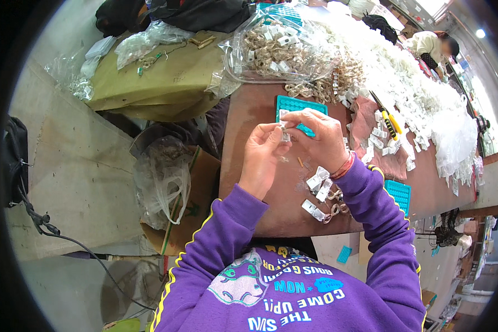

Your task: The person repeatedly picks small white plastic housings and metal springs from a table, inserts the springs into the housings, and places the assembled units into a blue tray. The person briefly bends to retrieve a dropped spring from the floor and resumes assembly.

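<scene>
Over the table's near part, my left hand (261, 157) and my right hand (322, 137) meet, thumbs and fingers pinching a small white piece (285, 134) between them. It looks like a little white card tag, though the fingers cover much of it. Just behind the right hand lies a teal tray (301, 104) with rows of small hollows, partly hidden by that hand. Below the right wrist, white tags (314, 210) with coiled beige cords (336, 211) rest on the reddish-brown table (282, 207). A short tan stick (300, 162) lies close to the hands.
A clear bag (285, 47) of beige corded pieces sits at the back. White tags (420, 99) heap along the right, beside yellow-and-black pliers (391, 119) on a pink cloth (365, 113). Another teal tray (398, 196) is by my right elbow. A co-worker (430, 48) sits far right.
</scene>
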`<state>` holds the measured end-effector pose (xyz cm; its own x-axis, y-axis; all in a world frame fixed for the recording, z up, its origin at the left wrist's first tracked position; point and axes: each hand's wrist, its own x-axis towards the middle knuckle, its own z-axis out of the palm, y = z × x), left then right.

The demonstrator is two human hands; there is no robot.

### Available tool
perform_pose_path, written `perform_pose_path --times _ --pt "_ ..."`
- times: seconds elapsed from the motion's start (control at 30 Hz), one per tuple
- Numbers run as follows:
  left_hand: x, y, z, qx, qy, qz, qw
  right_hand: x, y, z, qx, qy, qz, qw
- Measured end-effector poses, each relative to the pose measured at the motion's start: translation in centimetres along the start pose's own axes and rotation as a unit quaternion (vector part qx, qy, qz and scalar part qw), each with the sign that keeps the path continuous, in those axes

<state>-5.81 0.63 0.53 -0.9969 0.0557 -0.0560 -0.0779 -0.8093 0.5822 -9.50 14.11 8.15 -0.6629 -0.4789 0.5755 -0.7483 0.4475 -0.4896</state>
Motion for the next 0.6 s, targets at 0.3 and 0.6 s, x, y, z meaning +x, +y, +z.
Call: perform_pose_path --times 0.3,0.6 --pt "-0.2 -0.3 -0.1 -0.044 0.018 -0.011 0.999 -0.3 0.3 -0.1 -0.085 -0.033 -0.05 0.995" --pt "-0.3 -0.4 -0.3 -0.127 -0.049 -0.029 0.99 -1.8 -0.7 0.2 0.009 0.116 0.071 0.991"
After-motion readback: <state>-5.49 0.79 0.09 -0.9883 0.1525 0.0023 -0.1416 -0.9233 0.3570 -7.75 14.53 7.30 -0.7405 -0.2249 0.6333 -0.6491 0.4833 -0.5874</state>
